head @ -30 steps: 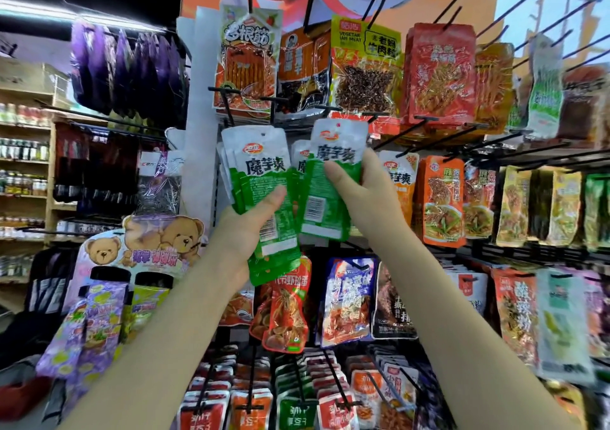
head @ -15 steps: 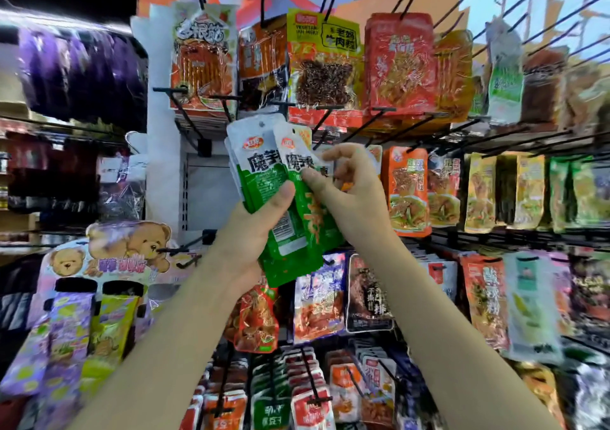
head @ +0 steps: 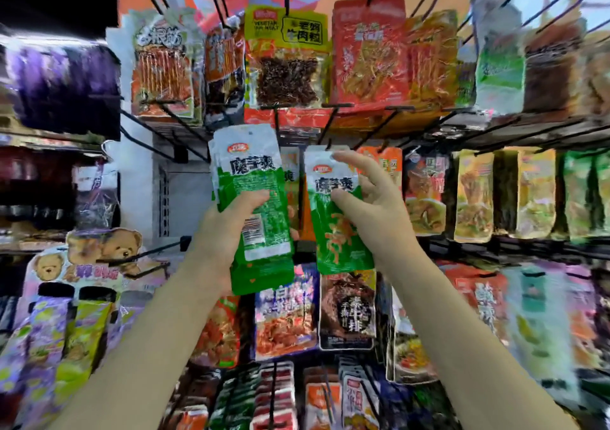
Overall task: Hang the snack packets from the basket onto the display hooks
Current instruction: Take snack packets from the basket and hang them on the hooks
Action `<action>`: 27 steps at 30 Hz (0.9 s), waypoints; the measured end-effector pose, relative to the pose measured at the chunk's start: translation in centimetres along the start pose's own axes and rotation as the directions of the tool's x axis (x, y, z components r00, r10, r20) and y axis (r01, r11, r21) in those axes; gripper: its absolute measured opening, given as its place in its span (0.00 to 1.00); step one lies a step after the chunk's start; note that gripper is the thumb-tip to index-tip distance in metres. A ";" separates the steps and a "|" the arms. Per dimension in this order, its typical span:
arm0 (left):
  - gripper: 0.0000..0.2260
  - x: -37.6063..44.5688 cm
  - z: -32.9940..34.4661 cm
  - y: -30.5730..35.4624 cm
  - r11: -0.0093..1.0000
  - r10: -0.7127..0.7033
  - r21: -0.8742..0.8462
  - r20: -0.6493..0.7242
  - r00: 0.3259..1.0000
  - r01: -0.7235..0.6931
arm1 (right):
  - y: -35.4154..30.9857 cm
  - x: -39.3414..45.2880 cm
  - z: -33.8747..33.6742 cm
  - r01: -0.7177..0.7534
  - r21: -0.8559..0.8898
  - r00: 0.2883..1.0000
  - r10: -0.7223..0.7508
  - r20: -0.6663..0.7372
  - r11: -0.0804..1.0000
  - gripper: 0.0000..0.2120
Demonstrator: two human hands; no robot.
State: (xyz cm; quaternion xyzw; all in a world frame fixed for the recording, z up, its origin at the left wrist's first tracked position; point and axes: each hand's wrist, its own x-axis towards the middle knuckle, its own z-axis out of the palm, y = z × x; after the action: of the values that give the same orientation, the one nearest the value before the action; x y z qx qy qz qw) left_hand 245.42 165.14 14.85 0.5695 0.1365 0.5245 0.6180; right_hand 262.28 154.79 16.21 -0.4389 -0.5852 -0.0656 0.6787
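My left hand (head: 227, 231) grips a stack of green-and-white snack packets (head: 254, 205), thumb across the front, held upright before the rack. My right hand (head: 369, 202) pinches a single green-and-white packet (head: 336, 225) between thumb and fingers, its white top edge raised towards a black display hook (head: 330, 126). Both packets sit side by side, a small gap between them. The basket is out of view.
Rows of black hooks (head: 396, 122) carry red, orange and yellow snack packets (head: 369, 53) above and to the right. More hanging packets (head: 346, 307) fill the row below my hands. A bear-printed card display (head: 99, 251) stands at the left.
My right hand has drawn one packet off the stack and moved it to the right, now clear of the left-hand stack. The view has shifted closer to the rack.
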 end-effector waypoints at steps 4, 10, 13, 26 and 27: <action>0.26 0.4 -3.0 0.8 0.999 -0.023 -0.045 0.044 0.999 0.025 | 0.1 0.3 2.5 -0.020 -0.051 0.999 0.022 0.030 0.998 0.14; 0.18 1.3 -8.6 2.3 0.995 0.096 -0.008 0.041 0.995 -0.096 | -1.1 2.0 7.9 0.069 -0.071 0.997 -0.067 0.027 0.995 0.14; 0.22 1.6 -10.6 3.3 0.989 0.146 0.015 0.103 0.984 -0.149 | -1.8 3.2 10.2 0.122 -0.149 0.992 -0.121 0.021 0.981 0.16; 0.20 3.2 -13.5 3.5 0.988 0.148 0.017 0.209 0.967 -0.155 | -2.6 5.4 14.6 0.084 -0.299 0.988 -0.120 -0.101 0.951 0.14; 0.18 3.4 -13.6 3.3 0.989 0.147 -0.001 0.228 0.963 -0.150 | -2.6 5.4 14.7 0.085 -0.311 0.987 -0.123 -0.105 0.947 0.14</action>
State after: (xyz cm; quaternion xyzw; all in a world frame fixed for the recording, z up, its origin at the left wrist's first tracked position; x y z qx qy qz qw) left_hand 234.78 174.80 14.88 0.6393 0.0262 0.4996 0.5839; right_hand 251.58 165.40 21.14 -0.5020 -0.5473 -0.2181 0.6332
